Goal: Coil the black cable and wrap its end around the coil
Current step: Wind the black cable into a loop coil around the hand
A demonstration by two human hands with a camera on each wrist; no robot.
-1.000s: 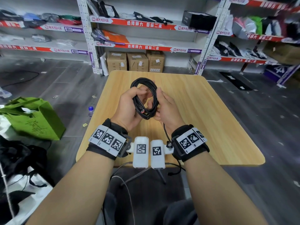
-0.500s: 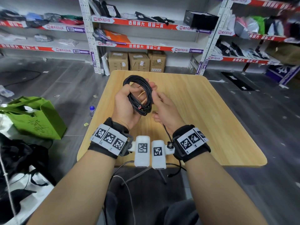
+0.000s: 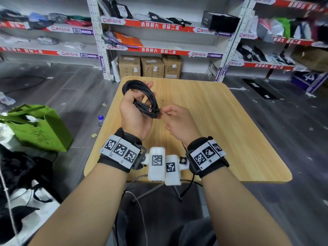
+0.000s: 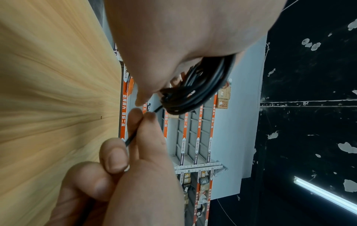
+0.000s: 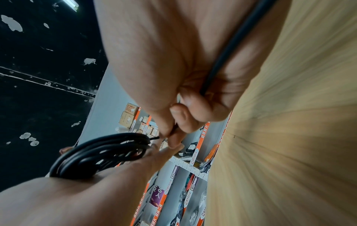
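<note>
With the left hand (image 3: 134, 112) gripping the coil (image 3: 142, 96) firmly, the right hand (image 3: 177, 119), fingers (image 4: 148, 122) pinching the black cable's free end (image 4: 135, 134), should wrap it snugly around the bundled strands.

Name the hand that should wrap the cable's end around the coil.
Right. The right hand already pinches the loose end beside the coil, which the left hand grips.

Cable end (image 5: 228, 50) — past the right grip (image 5: 173, 85), cut off by the frame's top edge.
</note>
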